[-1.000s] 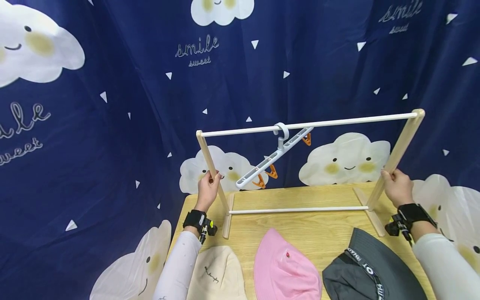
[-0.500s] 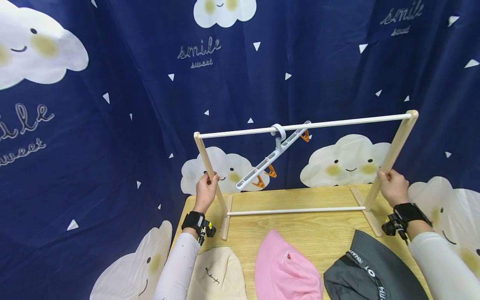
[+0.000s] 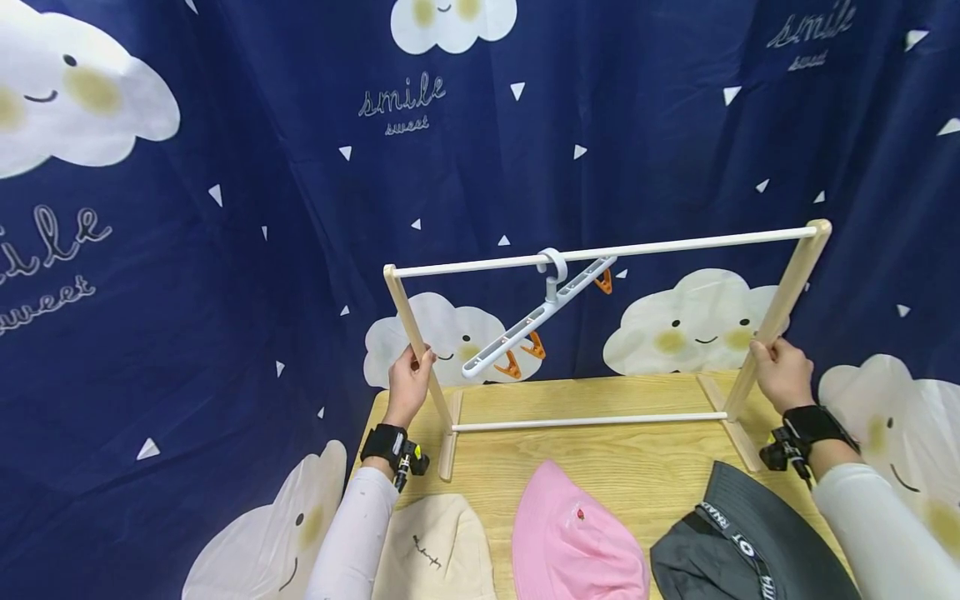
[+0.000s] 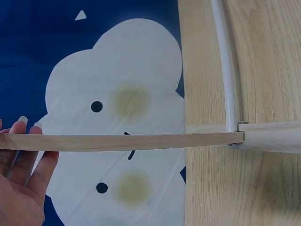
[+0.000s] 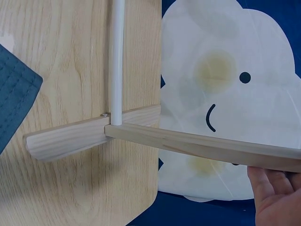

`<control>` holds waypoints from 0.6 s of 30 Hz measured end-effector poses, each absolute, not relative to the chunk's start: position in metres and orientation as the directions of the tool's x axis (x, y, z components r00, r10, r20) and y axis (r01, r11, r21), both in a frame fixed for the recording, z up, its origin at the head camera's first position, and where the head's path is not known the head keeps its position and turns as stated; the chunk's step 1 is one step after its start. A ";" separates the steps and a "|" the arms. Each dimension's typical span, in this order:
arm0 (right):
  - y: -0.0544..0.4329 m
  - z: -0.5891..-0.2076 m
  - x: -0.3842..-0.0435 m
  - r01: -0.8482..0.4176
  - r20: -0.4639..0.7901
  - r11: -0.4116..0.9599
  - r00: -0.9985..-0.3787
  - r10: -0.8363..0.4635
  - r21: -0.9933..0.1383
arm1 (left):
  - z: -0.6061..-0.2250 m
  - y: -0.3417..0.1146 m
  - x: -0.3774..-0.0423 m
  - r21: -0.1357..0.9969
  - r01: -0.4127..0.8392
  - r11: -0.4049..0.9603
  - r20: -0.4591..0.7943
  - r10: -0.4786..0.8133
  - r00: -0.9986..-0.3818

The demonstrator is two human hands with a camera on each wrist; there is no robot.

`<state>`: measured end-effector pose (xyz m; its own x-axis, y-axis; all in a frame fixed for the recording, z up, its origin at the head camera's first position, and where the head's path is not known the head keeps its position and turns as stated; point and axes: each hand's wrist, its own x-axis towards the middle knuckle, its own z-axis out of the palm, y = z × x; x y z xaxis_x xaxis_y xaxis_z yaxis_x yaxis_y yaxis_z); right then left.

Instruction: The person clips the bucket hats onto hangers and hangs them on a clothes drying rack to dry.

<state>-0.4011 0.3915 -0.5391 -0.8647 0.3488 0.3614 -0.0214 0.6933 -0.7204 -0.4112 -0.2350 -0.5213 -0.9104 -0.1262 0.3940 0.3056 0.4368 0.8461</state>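
Note:
A small clothes rack (image 3: 675, 245) of pale wooden posts and white rods stands on the table in the head view. My left hand (image 3: 408, 387) grips its left post with curled fingers. On the right post, my right hand (image 3: 786, 377) holds at about the same height. From the top rod hangs a pale grey hanger (image 3: 525, 326), set at a slant, with orange clips (image 3: 510, 365) along it. In the left wrist view, fingers (image 4: 41, 174) wrap the wooden post (image 4: 141, 142). The right wrist view shows fingertips against the other post (image 5: 202, 145).
Along the table's (image 3: 600, 450) near side lie a beige hat (image 3: 438, 542), a pink bucket hat (image 3: 570, 542) and a dark grey bucket hat (image 3: 780, 525) with a lettered band. A blue curtain (image 3: 480, 183) with printed clouds hangs behind.
Both hands and the rack have shifted a little to the left. The hanger has moved along with it, swaying slightly on the rod. The hats lie as before.

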 end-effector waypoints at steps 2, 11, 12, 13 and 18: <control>0.391 -0.539 -0.400 -0.025 0.365 0.694 -0.864 0.347 -0.719 | -0.521 -0.235 -0.411 0.847 0.306 0.434 0.394 -0.128 -0.910; 0.388 -0.537 -0.399 -0.040 0.395 0.705 -0.850 0.348 -0.708 | -0.519 -0.235 -0.411 0.854 0.291 0.431 0.381 -0.137 -0.914; 0.388 -0.537 -0.399 -0.040 0.397 0.708 -0.849 0.348 -0.706 | -0.519 -0.235 -0.411 0.854 0.291 0.432 0.380 -0.136 -0.915; 0.388 -0.537 -0.399 -0.041 0.398 0.708 -0.849 0.347 -0.705 | -0.519 -0.235 -0.411 0.854 0.291 0.431 0.380 -0.135 -0.915; 0.388 -0.537 -0.399 -0.035 0.407 0.717 -0.842 0.354 -0.696 | -0.520 -0.235 -0.411 0.860 0.287 0.421 0.373 -0.138 -0.917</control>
